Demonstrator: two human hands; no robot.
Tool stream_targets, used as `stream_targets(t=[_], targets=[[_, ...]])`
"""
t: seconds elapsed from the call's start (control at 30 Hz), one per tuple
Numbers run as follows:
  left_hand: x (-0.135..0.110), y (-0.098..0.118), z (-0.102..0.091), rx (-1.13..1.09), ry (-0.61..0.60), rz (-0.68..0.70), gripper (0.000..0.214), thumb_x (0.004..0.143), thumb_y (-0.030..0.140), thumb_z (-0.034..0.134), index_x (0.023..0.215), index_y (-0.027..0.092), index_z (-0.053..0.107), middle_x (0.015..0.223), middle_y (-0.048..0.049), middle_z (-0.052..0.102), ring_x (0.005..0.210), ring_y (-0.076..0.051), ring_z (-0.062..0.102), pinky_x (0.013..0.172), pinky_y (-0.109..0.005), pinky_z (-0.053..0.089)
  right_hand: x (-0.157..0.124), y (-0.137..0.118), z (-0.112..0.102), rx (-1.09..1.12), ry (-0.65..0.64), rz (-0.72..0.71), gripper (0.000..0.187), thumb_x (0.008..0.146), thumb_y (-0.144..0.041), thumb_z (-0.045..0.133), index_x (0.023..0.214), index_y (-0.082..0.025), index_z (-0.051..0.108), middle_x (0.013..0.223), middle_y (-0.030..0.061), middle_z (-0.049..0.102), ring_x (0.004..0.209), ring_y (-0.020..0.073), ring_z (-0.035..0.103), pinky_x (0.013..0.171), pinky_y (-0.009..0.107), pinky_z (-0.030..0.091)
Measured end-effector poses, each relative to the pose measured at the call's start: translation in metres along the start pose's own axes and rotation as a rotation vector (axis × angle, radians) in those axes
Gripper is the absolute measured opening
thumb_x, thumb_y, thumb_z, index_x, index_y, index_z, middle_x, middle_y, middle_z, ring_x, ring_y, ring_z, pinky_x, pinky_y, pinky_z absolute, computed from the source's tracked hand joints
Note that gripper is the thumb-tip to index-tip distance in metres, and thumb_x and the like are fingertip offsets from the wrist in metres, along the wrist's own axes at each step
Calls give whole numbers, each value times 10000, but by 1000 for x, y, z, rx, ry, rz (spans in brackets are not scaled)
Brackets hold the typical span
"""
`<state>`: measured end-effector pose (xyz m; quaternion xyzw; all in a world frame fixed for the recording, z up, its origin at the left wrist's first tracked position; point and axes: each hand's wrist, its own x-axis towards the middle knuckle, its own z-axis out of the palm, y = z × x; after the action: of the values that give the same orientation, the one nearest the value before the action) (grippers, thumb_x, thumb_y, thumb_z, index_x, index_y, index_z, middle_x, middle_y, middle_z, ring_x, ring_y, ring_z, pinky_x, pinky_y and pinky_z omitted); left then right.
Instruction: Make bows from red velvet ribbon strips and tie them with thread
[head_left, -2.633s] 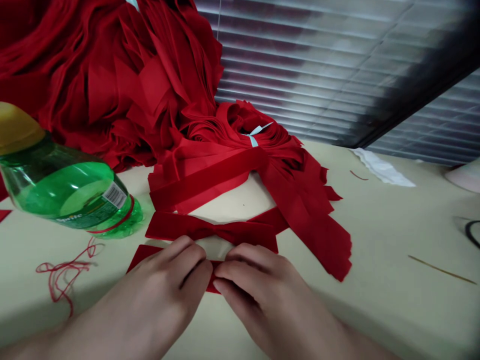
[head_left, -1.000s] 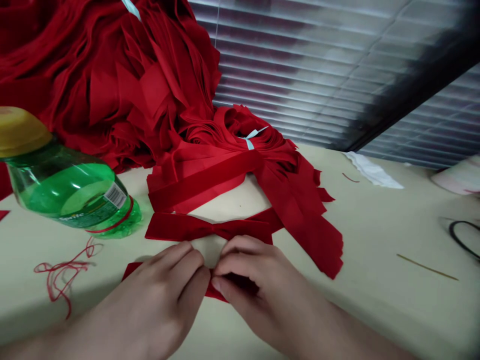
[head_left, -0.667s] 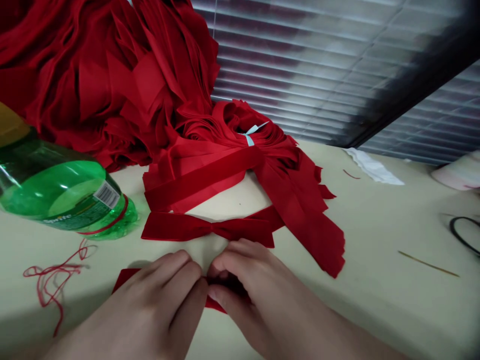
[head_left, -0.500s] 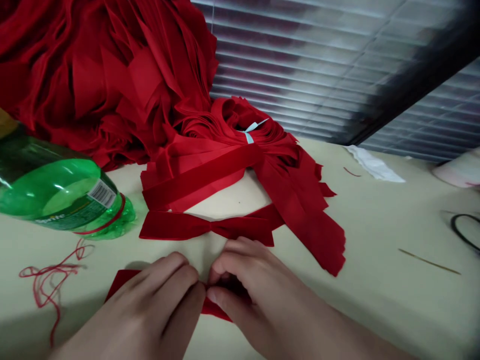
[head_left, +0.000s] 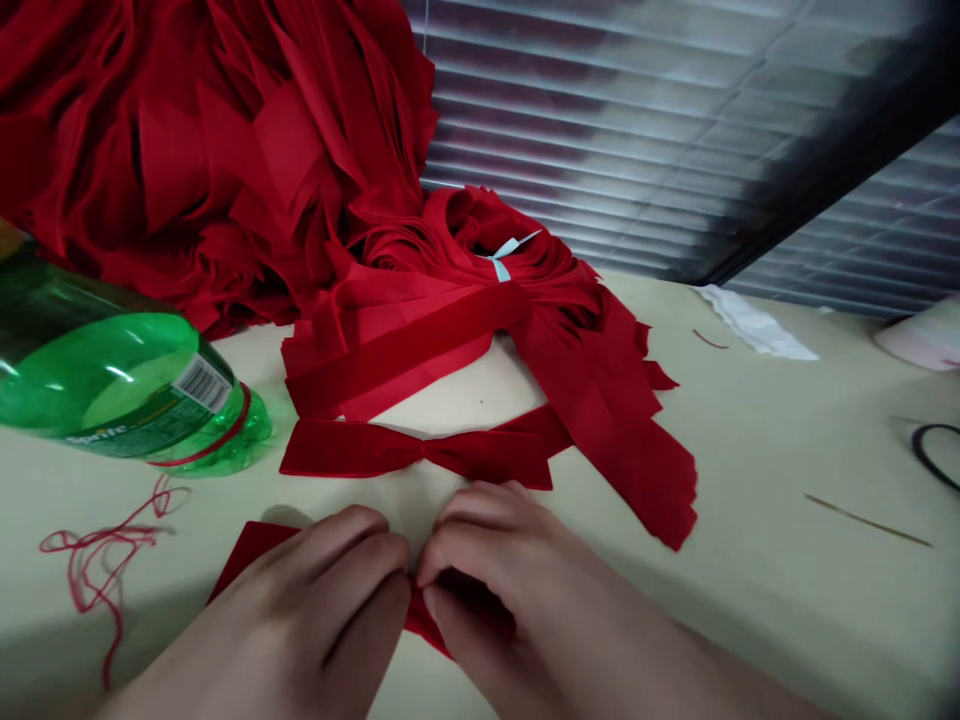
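My left hand [head_left: 330,610] and my right hand [head_left: 510,590] meet fingertip to fingertip at the near edge of the cream table [head_left: 750,520]. Both pinch the middle of a red velvet strip [head_left: 247,548], most of which lies hidden under them. Just beyond my fingers lies a finished red velvet bow [head_left: 420,455], flat on the table. Behind it, a bundle of red strips [head_left: 480,310] tied with a pale blue band fans out toward me.
A green plastic bottle [head_left: 127,390] lies on its side at the left, red thread [head_left: 97,560] tangled in front of it. A big heap of red cloth [head_left: 187,150] fills the back left. White paper [head_left: 754,325], a thin stick [head_left: 870,520] and window blinds [head_left: 675,130] are to the right.
My hands have stayed on the strip, sliding slightly nearer to me and closing tighter on its middle. The view has shifted a little to the right; the bow and bottle have not moved.
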<state>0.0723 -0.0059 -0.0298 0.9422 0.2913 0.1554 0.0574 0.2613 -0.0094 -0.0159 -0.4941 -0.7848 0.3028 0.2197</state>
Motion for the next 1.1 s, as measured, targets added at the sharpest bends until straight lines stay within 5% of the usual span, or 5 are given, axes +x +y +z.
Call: stream_targets(t=[0.17,0.4,0.5,0.67,1.1], targets=[[-6,-4,2,-16,-52,25,274,909,127,332,999,212,577,918,-49,626,800,-217,575,640,-326,474,-2,2,0,-16,23,-81,136,658,-167,775,664,-204,645,657,-41,604,706,127,589,677,234,448],[-2,-3,-5,-191,-101,-53,34,882,244,442,890,223,467,840,-24,590,753,-202,534,627,-314,429,-9,7,6,-125,160,-266,38,814,-178,619,777,-177,609,783,8,629,756,145,579,781,313,404],[-2,-3,-8,-295,-158,-124,124,834,274,507,834,227,392,752,12,515,665,-162,486,552,-275,356,-10,7,14,-196,279,-360,156,812,-118,575,673,-189,582,726,-21,618,703,118,553,738,304,380],[0,-8,-8,-382,-166,-235,185,830,71,376,746,225,316,676,49,433,547,-109,384,483,-256,245,-9,5,26,-338,459,-466,266,757,-1,491,553,-171,502,539,-45,497,575,97,452,659,334,326],[11,-9,-15,-457,-135,-150,255,802,-16,368,700,208,300,642,60,430,536,-96,370,485,-268,223,-20,-5,19,-529,183,-492,248,805,-16,456,678,-148,623,689,26,597,736,183,493,740,405,302]])
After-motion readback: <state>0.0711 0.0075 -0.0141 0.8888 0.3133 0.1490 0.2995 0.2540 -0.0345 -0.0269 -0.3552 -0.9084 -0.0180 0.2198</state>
